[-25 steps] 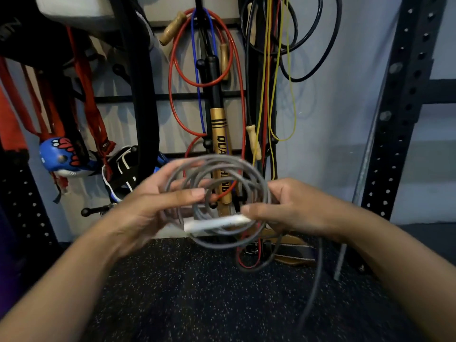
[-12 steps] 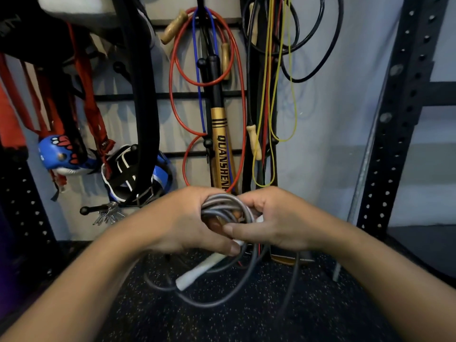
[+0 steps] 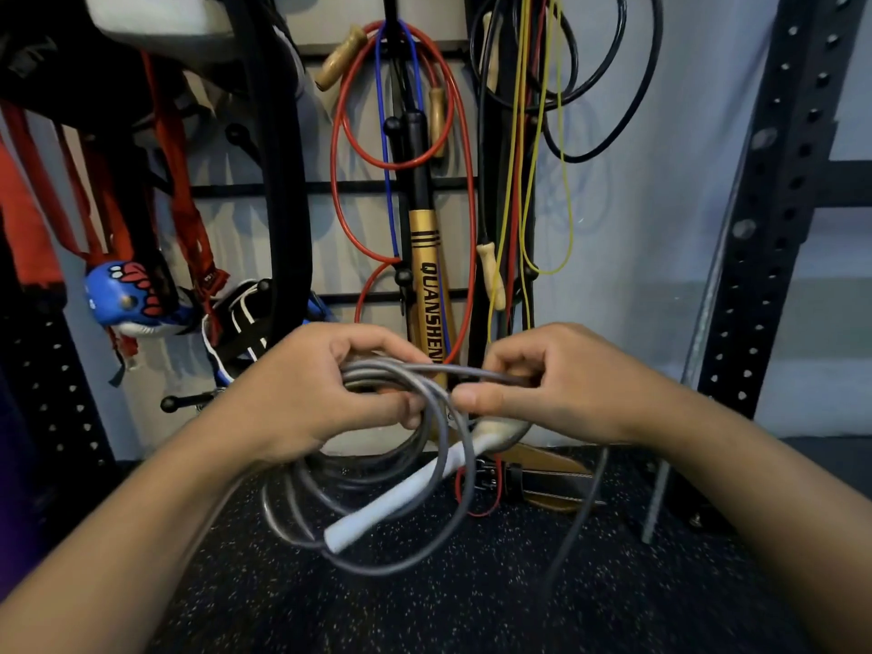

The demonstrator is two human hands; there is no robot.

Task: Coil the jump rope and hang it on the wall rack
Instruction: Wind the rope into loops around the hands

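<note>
The grey jump rope [image 3: 441,521] hangs in several loops below my hands, low in front of the wall rack [image 3: 330,185]. Its white handle [image 3: 396,500] slants down through the loops. My left hand [image 3: 311,394] grips the top of the coil. My right hand [image 3: 557,384] pinches a grey strand that runs across to the left hand, and a loose end of rope trails down from under it toward the floor. The rack's black bars and pegs carry other ropes above.
A red rope [image 3: 339,172], a blue cord, yellow cords [image 3: 528,158] and black cables hang on the rack beside a gold bat [image 3: 427,285]. Blue gloves [image 3: 127,299] and red straps hang at left. A perforated black upright [image 3: 774,219] stands at right. A leather belt [image 3: 542,479] lies on speckled floor.
The coil was held up as a flat ring, then bunched between both hands. Now the hands have drawn slightly apart, a strand is stretched between them, and the loops and white handle hang lower.
</note>
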